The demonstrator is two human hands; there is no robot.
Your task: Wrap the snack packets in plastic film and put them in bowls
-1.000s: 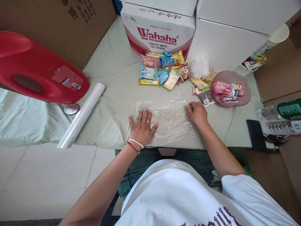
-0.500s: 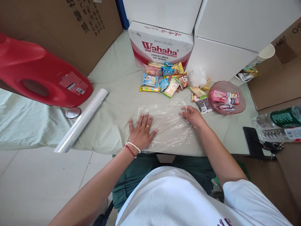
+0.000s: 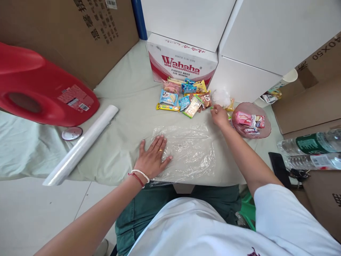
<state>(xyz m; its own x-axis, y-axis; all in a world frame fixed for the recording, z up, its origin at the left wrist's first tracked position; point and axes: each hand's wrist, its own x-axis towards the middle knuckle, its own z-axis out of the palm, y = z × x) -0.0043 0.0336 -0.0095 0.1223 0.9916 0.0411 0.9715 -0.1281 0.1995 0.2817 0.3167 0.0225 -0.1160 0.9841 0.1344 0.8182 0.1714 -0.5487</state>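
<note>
Spread over the cloth in front of me is a sheet of clear plastic film (image 3: 190, 156). My left hand (image 3: 153, 156) lies flat on its left part, fingers stretched out. Beyond the film's upper right corner, my right hand (image 3: 220, 116) is closed on a small wrapped snack, mostly covered by the fingers; a greenish end pokes out at their left. Just left of that hand is a pile of wrapped snacks (image 3: 192, 107). To its right stands a pink glass bowl (image 3: 267, 122) with several snack packets (image 3: 243, 118) inside.
A roll of plastic film (image 3: 82, 145) lies slanted at the left, near a round badge-like disc (image 3: 71, 133) and a big red jug (image 3: 45, 89). A Wahaha carton (image 3: 181, 64) stands behind the snacks. Plastic bottles (image 3: 311, 144) and a black phone-like object (image 3: 279, 170) are at the right.
My right hand has let go of the film's right edge and moved up to the snacks, closing on one. My left hand stays flat on the film. The view has shifted slightly.
</note>
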